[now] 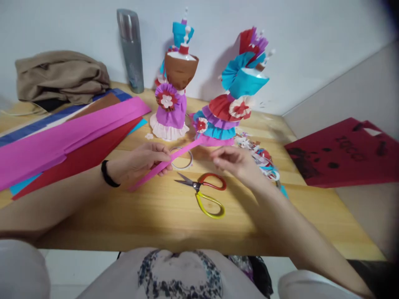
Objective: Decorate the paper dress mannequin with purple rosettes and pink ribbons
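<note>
My left hand (pixel 152 159) pinches a narrow pink paper strip (pixel 182 150) between thumb and fingers. The strip slants from the lower left up to the foot of the right paper doll figure (pixel 222 114). To the strip's right is my right hand (pixel 229 160), its fingers curled together; whether they hold anything is too small to tell. Scissors (pixel 195 186) with one red and one yellow handle lie slightly open on the table between the hands. A metallic ring (pixel 190 160) lies behind the strip. The left doll figure (pixel 171 108), in purple and white ruffles, stands beyond my left hand.
Pink, red and blue paper sheets (pixel 93 124) spread across the left of the wooden table (pixel 124 224). Behind them are a brown cloth (pixel 62 77) and a grey bottle (pixel 131 54). Paper scraps (pixel 260 155) lie beyond my right hand, and a red bag (pixel 346 153) is at the right.
</note>
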Demonstrator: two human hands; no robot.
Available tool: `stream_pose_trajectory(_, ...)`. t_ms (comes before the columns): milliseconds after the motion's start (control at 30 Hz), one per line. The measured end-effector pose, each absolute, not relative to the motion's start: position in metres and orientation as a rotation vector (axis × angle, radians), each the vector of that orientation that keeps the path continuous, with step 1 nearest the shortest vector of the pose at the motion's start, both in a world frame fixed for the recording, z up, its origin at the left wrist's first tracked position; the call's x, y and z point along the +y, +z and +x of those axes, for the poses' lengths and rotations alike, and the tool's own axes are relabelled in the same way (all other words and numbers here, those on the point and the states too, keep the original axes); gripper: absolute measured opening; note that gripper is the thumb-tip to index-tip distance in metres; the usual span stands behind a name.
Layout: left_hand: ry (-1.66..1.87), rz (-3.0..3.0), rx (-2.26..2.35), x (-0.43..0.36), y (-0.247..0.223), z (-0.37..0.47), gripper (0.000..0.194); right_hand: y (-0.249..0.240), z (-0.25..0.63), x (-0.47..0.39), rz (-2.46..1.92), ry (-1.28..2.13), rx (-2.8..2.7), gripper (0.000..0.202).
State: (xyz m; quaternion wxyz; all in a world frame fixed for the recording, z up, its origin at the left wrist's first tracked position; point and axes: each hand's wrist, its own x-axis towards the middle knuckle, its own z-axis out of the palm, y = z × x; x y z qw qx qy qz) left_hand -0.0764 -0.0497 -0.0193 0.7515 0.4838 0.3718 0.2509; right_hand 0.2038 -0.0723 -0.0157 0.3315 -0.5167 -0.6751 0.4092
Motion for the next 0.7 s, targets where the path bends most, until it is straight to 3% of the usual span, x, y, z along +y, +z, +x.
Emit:
stream_pose_trajectory(67, 0.55, 1.016, 0.833, -0.053, -0.024, -0.076, 0.012, -0.022, 0.205, -0.099, -1.337, 1.0, -2.1, 0.023)
stream_pose_trajectory(167, 0.55, 0.93, 0.863, -0.056, -0.031, -0.075, 0.012, -0.032, 0.205, -0.128, -1.342, 0.785, -2.506, 0.06)
stream_pose_trajectory(233, 0.545, 0.896, 0.877, -0.057, -0.035, -0.074, 0.01, -0.038, 0.204, -0.138, -1.42, 0.678, -2.562, 0.069)
stream_pose_trajectory(533, 0.669, 0.845, 0.919, -0.062, -0.04, -0.067, 0.006, -0.04, 0.201, -0.136, -1.472, 0.464, -2.646, 0.066)
stream_pose_trajectory(600, 0.729, 0.846, 0.894, -0.061, -0.04, -0.065, 0.007, -0.037, 0.203, -0.136, -1.505, 0.566, -2.579, 0.06)
stream_pose_trajectory(700, 0.794, 0.861, 0.864, -0.059, -0.04, -0.065, 0.009, -0.034, 0.21, -0.134, -1.472, 0.997, -2.285, 0.044)
